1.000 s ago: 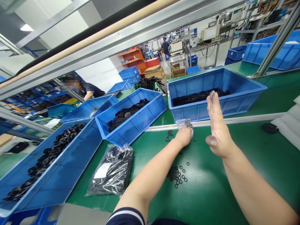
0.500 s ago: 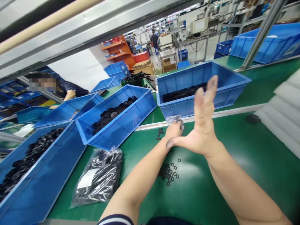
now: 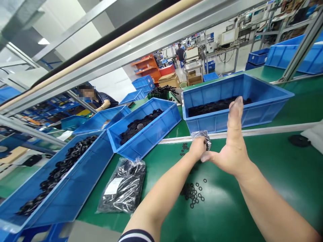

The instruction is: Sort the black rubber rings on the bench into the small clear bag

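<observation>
Here at the fingertips, our right fingers point(image 3: 235, 114) are standing up together, with the thumb spreading wide and holding nothing. Our left fingers are closing around a small clear bag point(image 3: 202, 135), mostly hiding their own tips, and dark pieces are showing through its film.

Our right hand point(image 3: 233, 153) is hovering above the green bench point(image 3: 224, 215), its thumb pointing toward our left hand point(image 3: 198, 148); whether they're touching, we cannot tell. Our left forearm point(image 3: 165, 185) is reaching forward and down, while our right forearm point(image 3: 267, 198) is angling in from the side.

And how far along are we? Some pieces seem to be sitting in the bag, while loose rings point(image 3: 193, 195) are lying below our hands and a smaller cluster point(image 3: 185, 147) just beside the left one. The full count is escaping us.

Farther out, a large filled bag point(image 3: 126, 190) is lying left of our arm, and blue bins point(image 3: 157, 132) of dark parts are lining up beyond. Across the way, a co-worker point(image 3: 104, 101) is leaning over another bin.
</observation>
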